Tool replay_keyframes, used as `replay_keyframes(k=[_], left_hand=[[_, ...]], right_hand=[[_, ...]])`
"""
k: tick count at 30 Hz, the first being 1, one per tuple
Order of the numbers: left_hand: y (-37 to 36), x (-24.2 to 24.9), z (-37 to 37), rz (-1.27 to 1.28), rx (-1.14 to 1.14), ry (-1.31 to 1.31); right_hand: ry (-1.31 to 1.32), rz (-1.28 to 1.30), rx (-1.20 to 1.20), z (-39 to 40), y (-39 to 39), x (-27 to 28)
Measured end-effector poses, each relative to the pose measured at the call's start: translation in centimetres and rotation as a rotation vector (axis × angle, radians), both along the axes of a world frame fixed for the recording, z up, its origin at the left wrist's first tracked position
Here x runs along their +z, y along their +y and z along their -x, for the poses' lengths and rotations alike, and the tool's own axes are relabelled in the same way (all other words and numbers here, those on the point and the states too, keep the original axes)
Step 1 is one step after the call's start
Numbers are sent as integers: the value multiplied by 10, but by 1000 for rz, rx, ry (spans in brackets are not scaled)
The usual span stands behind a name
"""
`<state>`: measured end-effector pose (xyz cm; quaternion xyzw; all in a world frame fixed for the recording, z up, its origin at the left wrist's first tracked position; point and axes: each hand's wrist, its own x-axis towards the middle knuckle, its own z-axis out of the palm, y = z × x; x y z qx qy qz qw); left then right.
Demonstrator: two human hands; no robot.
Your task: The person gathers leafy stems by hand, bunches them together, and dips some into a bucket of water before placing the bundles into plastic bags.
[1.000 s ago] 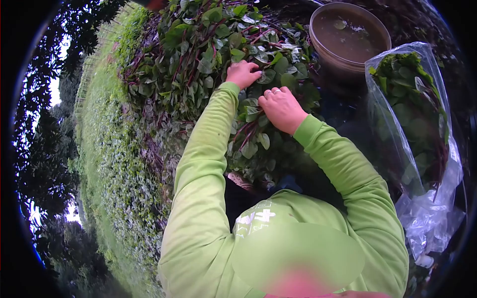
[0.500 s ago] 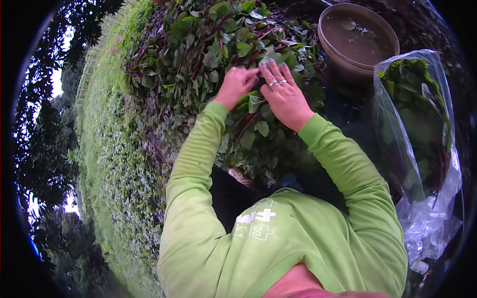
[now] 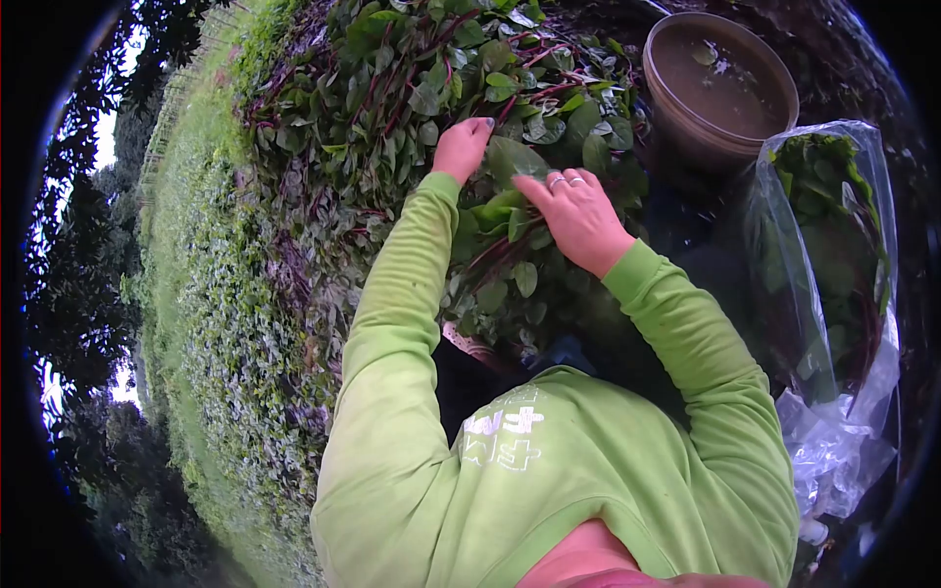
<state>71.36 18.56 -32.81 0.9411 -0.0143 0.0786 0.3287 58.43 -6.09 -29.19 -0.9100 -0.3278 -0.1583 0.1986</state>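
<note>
A large heap of leafy greens with red stems [image 3: 412, 98] lies in front of me. My left hand [image 3: 463, 149] is over the heap with its fingers curled together; whatever is between the fingertips is hidden. To its right, my right hand [image 3: 580, 218], with rings on two fingers, closes on a small bunch of the greens [image 3: 498, 218], thumb side hidden underneath. One broad green leaf [image 3: 512, 157] stands up between the two hands. The stems of the bunch slant down and left, below my right hand.
A round bucket of murky water [image 3: 720, 83] with a floating leaf stands at the upper right. Below it a clear plastic bag [image 3: 799, 255] holds more leafy greens. Grass and low plants [image 3: 221, 284] cover the ground to the left.
My hands have moved apart: the left slightly up, the right down and to the right. A broad leaf now shows between them. The view has shifted slightly.
</note>
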Motion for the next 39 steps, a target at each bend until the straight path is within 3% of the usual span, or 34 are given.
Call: replay_keyframes(k=[1,4,12,14,19,23,26,30,34,35,39], left_hand=[[2,-2,-4,20,-56,-15],[5,0,-6,56,-89,275],[15,17,30,299,-182,243],[11,12,45,344,-201,215],[-13,15,98,281,-230,120],[-14,1,122,561,-290,321],[-6,-17,111,901,-62,631],[-42,29,105,664,-47,766],[-41,21,86,841,-162,739],[-44,16,83,980,-114,676],[-54,11,87,1080,-66,354]], right_hand=[[24,53,-35,0,0,-6],[70,156,-100,3,-1,-13],[19,96,-2,21,2,-13],[-94,31,17,20,8,-18],[-205,-20,57,13,16,-23],[-150,74,32,9,23,-37],[-210,96,65,9,27,-40],[-351,100,103,12,33,-43],[-362,96,107,12,32,-44],[-366,82,111,12,33,-45],[-386,63,98,13,36,-46]])
